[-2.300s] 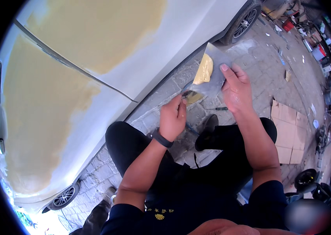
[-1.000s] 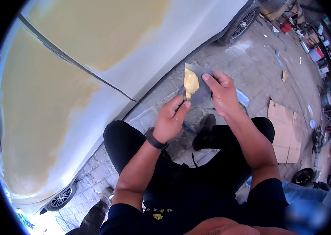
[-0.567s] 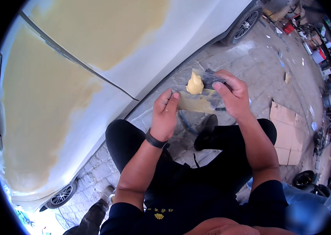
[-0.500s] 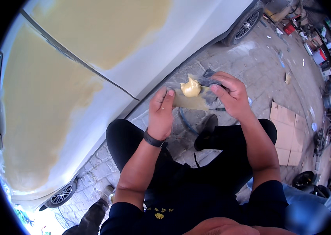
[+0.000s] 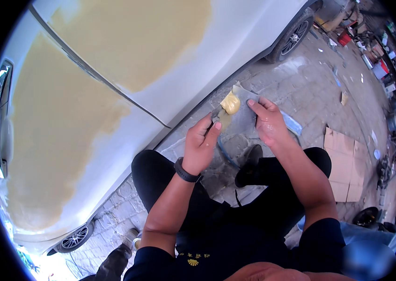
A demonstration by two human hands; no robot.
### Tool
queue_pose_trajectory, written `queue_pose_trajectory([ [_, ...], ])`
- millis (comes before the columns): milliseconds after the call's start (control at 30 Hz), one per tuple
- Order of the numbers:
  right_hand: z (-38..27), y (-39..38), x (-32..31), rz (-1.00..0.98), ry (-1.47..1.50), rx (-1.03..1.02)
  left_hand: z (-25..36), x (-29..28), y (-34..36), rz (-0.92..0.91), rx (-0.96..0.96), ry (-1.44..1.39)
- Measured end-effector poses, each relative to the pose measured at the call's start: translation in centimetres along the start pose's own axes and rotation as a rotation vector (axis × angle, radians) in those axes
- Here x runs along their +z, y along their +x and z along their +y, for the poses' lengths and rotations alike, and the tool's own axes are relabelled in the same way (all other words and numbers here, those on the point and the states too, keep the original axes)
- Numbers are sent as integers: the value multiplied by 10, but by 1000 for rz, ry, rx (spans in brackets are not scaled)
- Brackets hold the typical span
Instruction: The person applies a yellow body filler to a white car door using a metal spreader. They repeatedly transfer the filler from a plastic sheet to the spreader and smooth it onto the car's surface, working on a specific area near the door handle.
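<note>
My left hand (image 5: 201, 146), with a black band on the wrist, grips a small putty knife (image 5: 219, 117) whose blade carries a lump of yellow body filler (image 5: 231, 102). My right hand (image 5: 268, 124) holds a flat grey mixing board (image 5: 245, 114) from behind, fingers spread along its right edge. The knife blade rests against the board's left part, with the filler on it. Both hands are held above my crouched knees in black trousers, close to the lower edge of a white car (image 5: 170, 89).
The white car's side panels carry wide tan patches of filler (image 5: 67, 131). A car wheel (image 5: 294, 37) stands at upper right, another (image 5: 74, 238) at lower left. Flattened cardboard (image 5: 343, 164) lies on the paved ground at right, and clutter lines the far right edge.
The board was tilted up, then flat, then tilted again while the knife worked the yellow filler across it; the lump now sits at the board's upper left on the blade.
</note>
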State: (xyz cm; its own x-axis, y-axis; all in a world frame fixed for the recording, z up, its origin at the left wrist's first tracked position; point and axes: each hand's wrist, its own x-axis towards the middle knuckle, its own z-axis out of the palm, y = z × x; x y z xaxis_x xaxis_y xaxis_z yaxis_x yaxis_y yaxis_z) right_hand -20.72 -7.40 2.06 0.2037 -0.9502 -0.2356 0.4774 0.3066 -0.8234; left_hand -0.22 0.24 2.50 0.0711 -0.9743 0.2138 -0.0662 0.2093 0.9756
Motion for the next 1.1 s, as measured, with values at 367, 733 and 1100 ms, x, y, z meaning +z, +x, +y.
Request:
queue_pose_trajectory([
  [367,-56,-17,0,-33,-356,-653,-17,10,-4,-75,-197,-165],
  [733,-61,-16,-15,-287,-942,-429,-7,-6,7,164,-291,-442],
  [1100,-10,-24,26,-248,-1371,-1337,-12,-4,7,253,-276,-658],
])
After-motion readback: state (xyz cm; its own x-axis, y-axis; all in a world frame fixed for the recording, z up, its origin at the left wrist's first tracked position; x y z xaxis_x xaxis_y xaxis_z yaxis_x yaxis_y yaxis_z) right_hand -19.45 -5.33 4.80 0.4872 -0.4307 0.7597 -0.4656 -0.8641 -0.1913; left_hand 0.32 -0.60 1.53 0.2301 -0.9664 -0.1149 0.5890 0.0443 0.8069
